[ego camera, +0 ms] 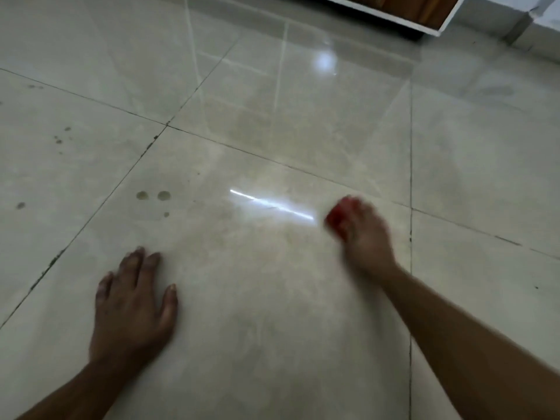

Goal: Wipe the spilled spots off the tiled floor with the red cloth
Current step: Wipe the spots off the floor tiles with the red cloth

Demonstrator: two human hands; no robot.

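While the left hand (133,301) lies flat on the tiled floor (272,313), fingers straight and spread, apparently as a prop for the person's weight, the right hand (365,234) reaches forward with its grip closed around the red cloth (338,218), bunched small so that only a part shows beyond the fingers. Hand and cloth are blurred; whether the cloth touches the tile cannot be told. Dark spilled spots (153,196) lie well to the left of the cloth, ahead of the left hand, with smaller ones (60,139) farther left. Judged from this layout, those spots are not yet wiped, and reaching them calls for a sweep leftward across the tile.
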